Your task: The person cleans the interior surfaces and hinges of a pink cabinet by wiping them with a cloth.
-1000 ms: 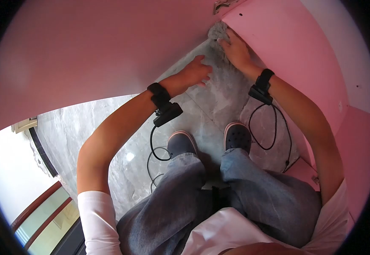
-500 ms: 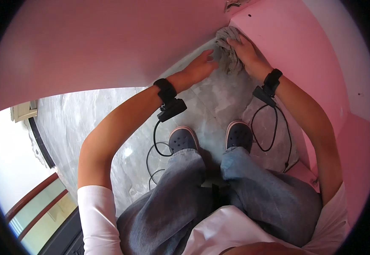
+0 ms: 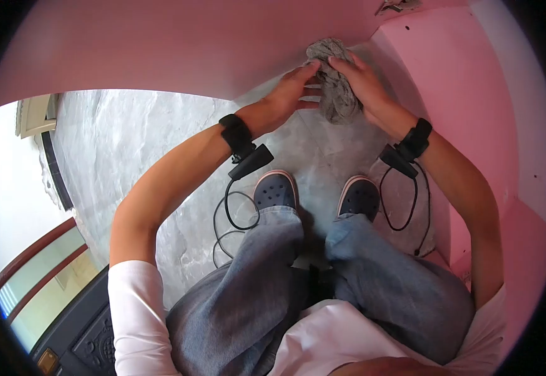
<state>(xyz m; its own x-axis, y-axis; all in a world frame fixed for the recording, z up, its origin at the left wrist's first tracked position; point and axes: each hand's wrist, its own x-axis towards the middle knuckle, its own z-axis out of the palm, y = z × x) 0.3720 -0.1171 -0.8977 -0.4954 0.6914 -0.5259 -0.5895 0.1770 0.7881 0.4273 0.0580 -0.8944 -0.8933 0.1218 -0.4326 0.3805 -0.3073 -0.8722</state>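
Note:
A crumpled grey rag (image 3: 338, 91) is bunched up above the floor, close to the corner where two pink panels meet. My right hand (image 3: 364, 81) grips it from the right, thumb lying across the top of the cloth and the other fingers mostly hidden. On the rag's left edge is my left hand (image 3: 295, 93), its thumb tip at the cloth. The fingers of that hand are spread apart, reaching toward the rag; whether they touch it I cannot tell.
A pink panel (image 3: 160, 50) spans the upper left, and another pink panel (image 3: 467, 94) rises on the right. Grey marbled floor (image 3: 129, 138) lies below. Black cables (image 3: 228, 207) hang from wrist devices beside my clogs (image 3: 275, 191). A black ornate door (image 3: 94, 335) stands lower left.
My left hand has moved up to the rag's left edge. The rag, held in my right hand, now hangs more compactly between both hands. The camera view has shifted slightly.

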